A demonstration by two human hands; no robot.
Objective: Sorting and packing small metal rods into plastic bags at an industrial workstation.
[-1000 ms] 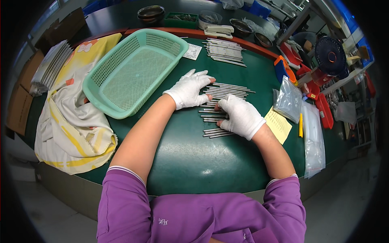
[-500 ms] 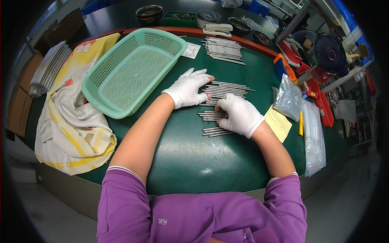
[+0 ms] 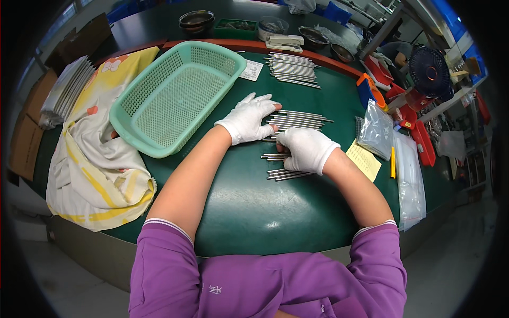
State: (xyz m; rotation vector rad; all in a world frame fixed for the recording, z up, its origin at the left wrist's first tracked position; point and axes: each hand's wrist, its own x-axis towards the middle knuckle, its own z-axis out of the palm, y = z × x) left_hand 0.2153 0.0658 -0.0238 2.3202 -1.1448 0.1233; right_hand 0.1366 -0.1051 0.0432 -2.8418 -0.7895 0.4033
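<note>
Thin metal rods (image 3: pixel 302 118) lie side by side on the green tabletop, in a main row in front of me. Over the row's left ends rests my left hand (image 3: pixel 249 120), in a white glove with bare fingertips; its fingers are stretched out and the thumb is apart. My right hand (image 3: pixel 310 149), gloved alike, curls over the near rods, its fingers and thumb closed about some of them. The palm hides much of this. A few rods (image 3: pixel 273 157) poke out left of it, and several more rods (image 3: pixel 286 175) lie just below the thumb.
A green plastic basket (image 3: pixel 124 123) stands at the left beside a crumpled yellow-white cloth (image 3: pixel 101 175). Farther back lies another row of rods (image 3: pixel 293 69). To the right are a yellow note (image 3: pixel 363 160), plastic bags (image 3: pixel 409 180), red bins (image 3: pixel 423 142) and a dark fan (image 3: pixel 429 72).
My right hand has shifted slightly left and away from me, over the lower part of the main row. My left hand stays at the rods' left ends.
</note>
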